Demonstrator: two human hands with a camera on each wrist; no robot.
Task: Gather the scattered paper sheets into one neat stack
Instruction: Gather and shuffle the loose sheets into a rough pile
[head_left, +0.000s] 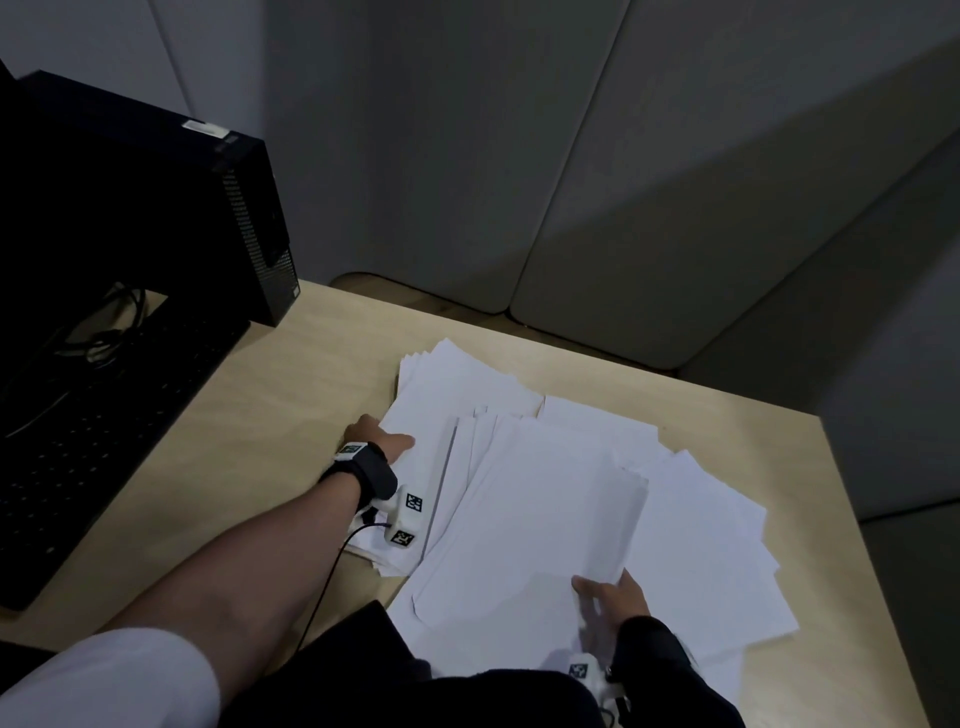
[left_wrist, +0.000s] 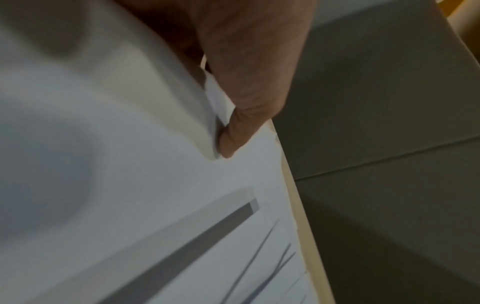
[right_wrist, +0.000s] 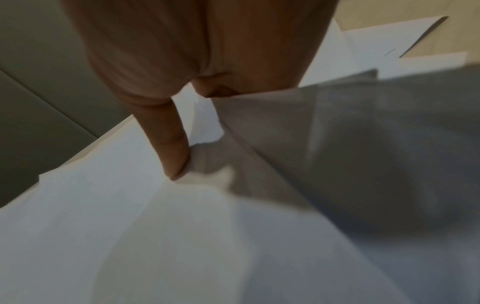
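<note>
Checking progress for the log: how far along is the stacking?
Early. Done: nothing squared; sheets lie fanned across the desk. In hand: left hand grips the left pile's edge; right hand pinches the near sheets. Left: pull the piles together and align edges.

Head view looks down over the paper sheets (head_left: 545, 499); both wrist views sit close above them.

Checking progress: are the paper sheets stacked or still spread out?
Spread out. The paper sheets lie fanned across the desk, edges misaligned at different angles.
</note>
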